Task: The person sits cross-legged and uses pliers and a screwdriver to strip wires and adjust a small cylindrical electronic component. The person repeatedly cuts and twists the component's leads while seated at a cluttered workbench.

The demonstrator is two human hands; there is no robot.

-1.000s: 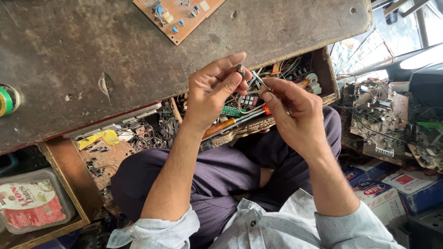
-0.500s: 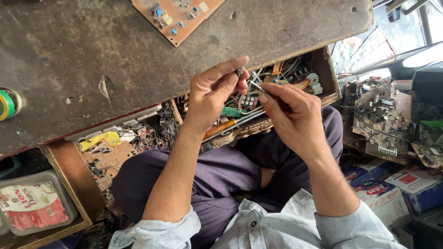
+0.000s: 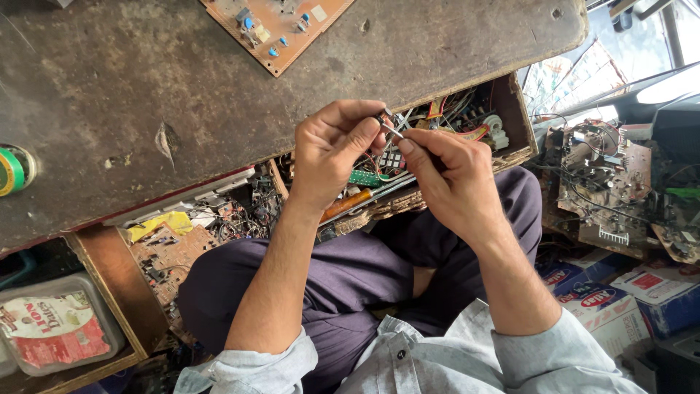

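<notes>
since the earlier frames the two hands have drawn a little closer together and sit nearer the middle of the frame, just under the edge of the worn wooden bench (image 3: 146, 95). the left hand (image 3: 332, 153) pinches a small metal part (image 3: 385, 117) between thumb and forefinger, raised above the open drawer (image 3: 510, 91), seemingly so it can be seen and worked on. the right hand (image 3: 456, 182) is closed around a thin metal tool (image 3: 394, 132), its tip touching the part; what kind of tool it is, i cannot tell. the drawer below, centre right, is crammed with wires and bits. an orange circuit board (image 3: 277, 25) lies at the top of the frame on the bench, a green tape roll (image 3: 11, 171) at the far left edge. a plastic tub (image 3: 55, 332) sits lower left, cardboard boxes (image 3: 642, 292) lower right.
</notes>
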